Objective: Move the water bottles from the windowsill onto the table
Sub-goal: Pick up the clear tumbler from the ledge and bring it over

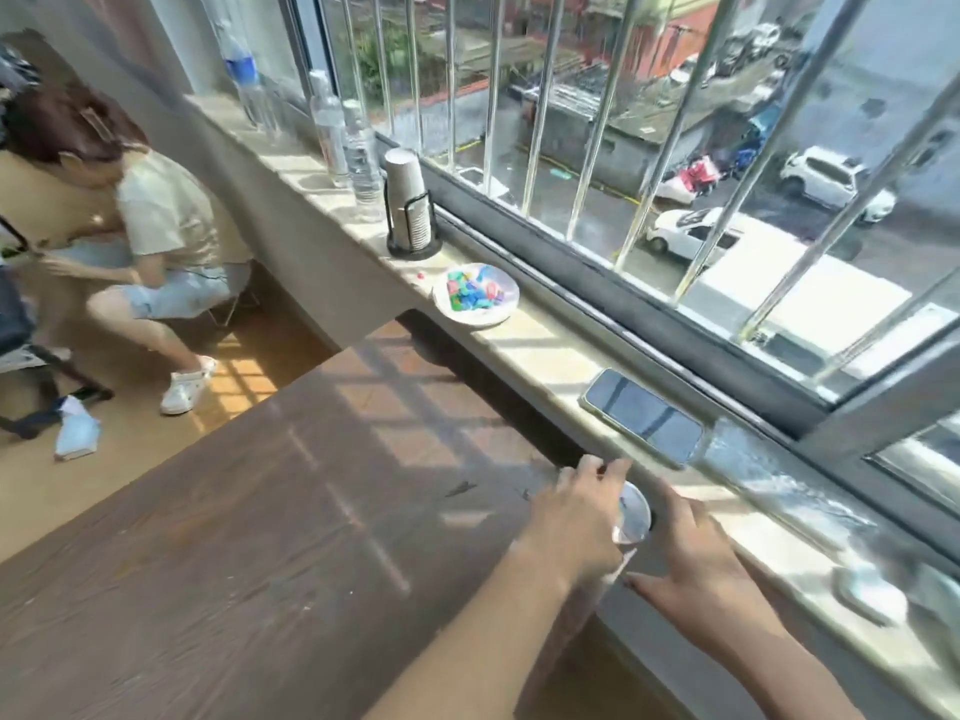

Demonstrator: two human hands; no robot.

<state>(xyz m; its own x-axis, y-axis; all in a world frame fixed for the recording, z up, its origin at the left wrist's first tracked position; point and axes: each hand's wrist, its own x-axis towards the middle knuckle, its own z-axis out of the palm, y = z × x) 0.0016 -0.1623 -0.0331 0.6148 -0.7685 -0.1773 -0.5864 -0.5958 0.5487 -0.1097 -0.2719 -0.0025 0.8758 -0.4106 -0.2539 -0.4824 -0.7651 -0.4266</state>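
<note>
My left hand (574, 517) is closed around a clear water bottle (632, 516), seen from above at the table's right edge, close to the windowsill (550, 350). My right hand (693, 556) is just right of the bottle with its fingers spread, and I cannot tell if it touches it. Three more bottles stand far back on the windowsill: one with a blue label (244, 80) and two clear ones (330, 129) (364, 161). The brown wooden table (260, 511) stretches to the left of my hands.
On the windowsill are a stack of paper cups in a black holder (410, 202), a plate of coloured sweets (475, 296), a phone (644, 415) lying flat and a pale object (867, 595) at the right. A person (161, 226) sits at the far left.
</note>
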